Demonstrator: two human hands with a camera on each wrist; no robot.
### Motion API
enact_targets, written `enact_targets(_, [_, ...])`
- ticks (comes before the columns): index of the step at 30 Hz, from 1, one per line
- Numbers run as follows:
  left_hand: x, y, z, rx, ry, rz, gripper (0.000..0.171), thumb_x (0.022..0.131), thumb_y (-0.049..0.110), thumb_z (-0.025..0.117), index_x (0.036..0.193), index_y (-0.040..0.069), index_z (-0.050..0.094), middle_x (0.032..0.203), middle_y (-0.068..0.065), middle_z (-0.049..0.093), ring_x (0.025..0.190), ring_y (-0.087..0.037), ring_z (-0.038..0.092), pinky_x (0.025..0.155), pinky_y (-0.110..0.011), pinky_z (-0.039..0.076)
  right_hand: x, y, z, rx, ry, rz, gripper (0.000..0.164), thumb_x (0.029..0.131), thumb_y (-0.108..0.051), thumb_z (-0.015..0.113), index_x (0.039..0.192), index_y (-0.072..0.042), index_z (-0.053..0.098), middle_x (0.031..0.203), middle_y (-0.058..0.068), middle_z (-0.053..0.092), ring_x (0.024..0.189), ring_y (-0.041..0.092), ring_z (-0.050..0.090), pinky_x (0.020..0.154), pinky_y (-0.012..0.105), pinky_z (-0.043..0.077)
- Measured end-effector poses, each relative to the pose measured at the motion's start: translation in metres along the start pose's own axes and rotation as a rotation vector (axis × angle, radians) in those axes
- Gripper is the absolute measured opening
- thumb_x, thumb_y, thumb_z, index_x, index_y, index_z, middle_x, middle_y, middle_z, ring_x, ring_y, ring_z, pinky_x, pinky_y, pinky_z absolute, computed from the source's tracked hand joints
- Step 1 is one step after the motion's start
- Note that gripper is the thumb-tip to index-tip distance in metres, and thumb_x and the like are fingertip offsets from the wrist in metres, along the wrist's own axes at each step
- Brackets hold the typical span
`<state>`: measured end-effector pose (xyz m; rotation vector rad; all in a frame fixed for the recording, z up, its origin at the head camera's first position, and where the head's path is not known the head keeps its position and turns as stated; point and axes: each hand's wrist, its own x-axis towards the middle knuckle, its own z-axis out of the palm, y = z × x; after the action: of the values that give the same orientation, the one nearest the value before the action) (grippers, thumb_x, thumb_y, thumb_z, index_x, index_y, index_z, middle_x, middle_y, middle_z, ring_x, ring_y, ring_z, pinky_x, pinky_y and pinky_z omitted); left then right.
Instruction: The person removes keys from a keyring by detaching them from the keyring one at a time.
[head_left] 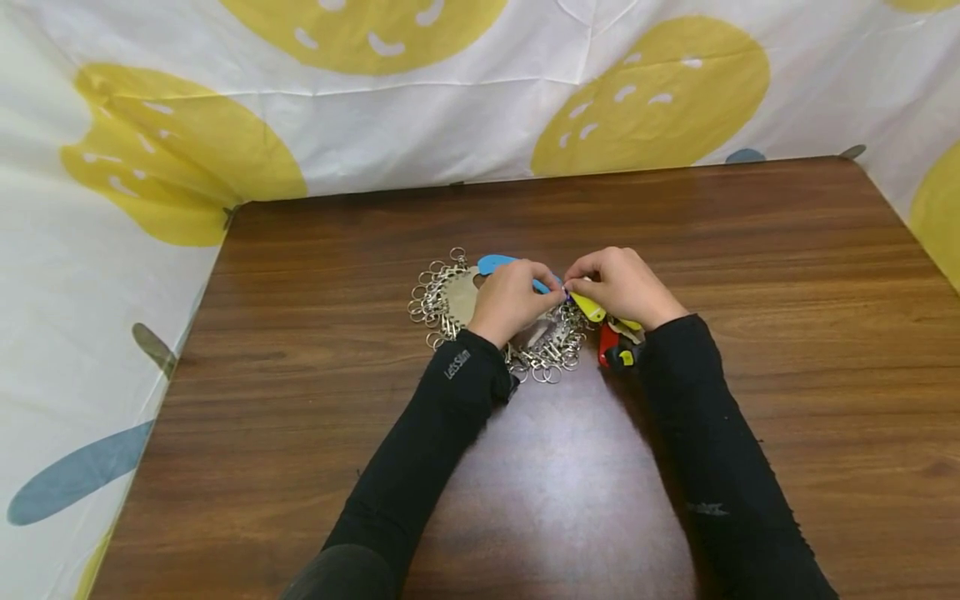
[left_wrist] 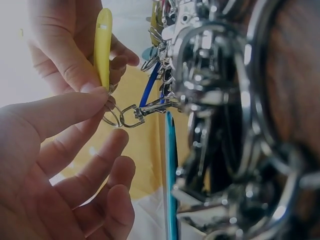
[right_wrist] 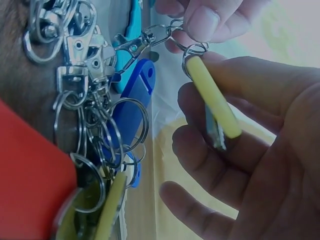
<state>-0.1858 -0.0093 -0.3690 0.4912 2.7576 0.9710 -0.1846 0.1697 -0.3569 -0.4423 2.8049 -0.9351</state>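
Observation:
My left hand pinches a split key ring between thumb and forefinger. That ring is linked to a silver swivel clasp, one of many around a flat metal plate. Opposite it, my right hand holds a yellow key tag by its ringed end, fingertips right at the ring. A small key hangs behind the tag. The two hands' fingertips meet over the plate's right side. A light-blue flat piece lies along the plate's far edge, partly hidden by my left hand.
Beside my right wrist lie a red item and a black-and-yellow piece. A dark blue key tag hangs among the clasps and rings. The wooden table is bordered by a patterned white cloth.

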Motion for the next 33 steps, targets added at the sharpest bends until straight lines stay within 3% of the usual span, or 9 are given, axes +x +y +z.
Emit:
enact_targets(9, [-0.0016, -0.0008, -0.0006, -0.039, -0.003, -0.015, 0.020, 0.089, 0.038, 0.064, 0.096, 0.022, 0.074, 0.095, 0.002, 0.072, 0.066, -0.011, 0.061, 0.052, -0.022, 0.041, 0.0006, -0.0014, 0.0002, -0.008, 0.004, -0.001, 0.017, 0.093, -0.018, 0.061, 0.102, -0.011, 0.073, 0.100, 0.009, 0.072, 0.086, 0.022, 0.063, 0.077, 0.037, 0.047])
enact_targets(19, [-0.0027, 0.0012, -0.0013, -0.053, -0.005, -0.054, 0.020, 0.090, 0.035, 0.064, 0.097, 0.020, 0.074, 0.090, 0.001, 0.072, 0.061, -0.013, 0.058, 0.051, -0.022, 0.037, 0.0001, -0.0027, -0.0011, -0.058, -0.030, -0.070, 0.018, 0.093, -0.017, 0.061, 0.103, -0.008, 0.073, 0.103, 0.013, 0.071, 0.092, 0.027, 0.064, 0.081, 0.039, 0.049])
enact_targets(27, [0.0003, 0.0029, 0.0000, -0.010, 0.007, -0.057, 0.016, 0.090, 0.033, 0.064, 0.092, 0.020, 0.071, 0.086, 0.002, 0.069, 0.048, -0.010, 0.038, 0.046, -0.022, 0.026, 0.0006, -0.0023, -0.0010, -0.059, 0.010, -0.095, 0.017, 0.092, -0.016, 0.062, 0.101, -0.008, 0.074, 0.099, 0.011, 0.072, 0.086, 0.024, 0.065, 0.077, 0.037, 0.049])
enact_targets(33, [0.0009, 0.0037, -0.0005, 0.011, -0.008, -0.020, 0.014, 0.089, 0.032, 0.065, 0.093, 0.020, 0.071, 0.102, 0.002, 0.068, 0.060, -0.013, 0.052, 0.051, -0.022, 0.035, 0.0014, 0.0001, 0.0005, -0.055, 0.024, -0.051, 0.018, 0.092, -0.018, 0.061, 0.103, -0.009, 0.074, 0.099, 0.010, 0.073, 0.084, 0.022, 0.065, 0.075, 0.036, 0.049])
